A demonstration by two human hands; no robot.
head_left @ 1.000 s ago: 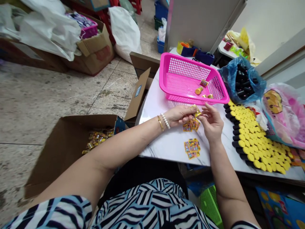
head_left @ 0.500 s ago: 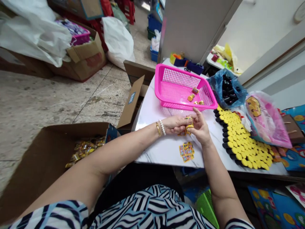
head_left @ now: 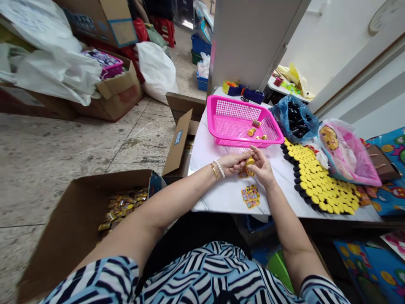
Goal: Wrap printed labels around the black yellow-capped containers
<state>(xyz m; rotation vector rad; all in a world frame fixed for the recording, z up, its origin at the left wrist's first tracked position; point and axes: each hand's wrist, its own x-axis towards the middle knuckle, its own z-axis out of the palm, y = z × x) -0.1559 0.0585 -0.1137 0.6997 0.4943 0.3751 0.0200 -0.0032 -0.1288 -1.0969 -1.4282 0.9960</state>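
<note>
head: yellow labels (head_left: 250, 195), print illegible

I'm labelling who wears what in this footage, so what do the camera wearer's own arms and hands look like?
The left hand is ungloved, with a white pearl-like bead bracelet at the wrist and a slim gold-coloured bangle beside it. The right hand is ungloved, its wrist without jewellery. The left sleeve and right sleeve have dark, white and light-blue stripes.

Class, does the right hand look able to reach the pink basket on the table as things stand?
Probably yes: the right hand is just short of the pink basket, nothing visible between them, though busy with a small yellow container.
</note>
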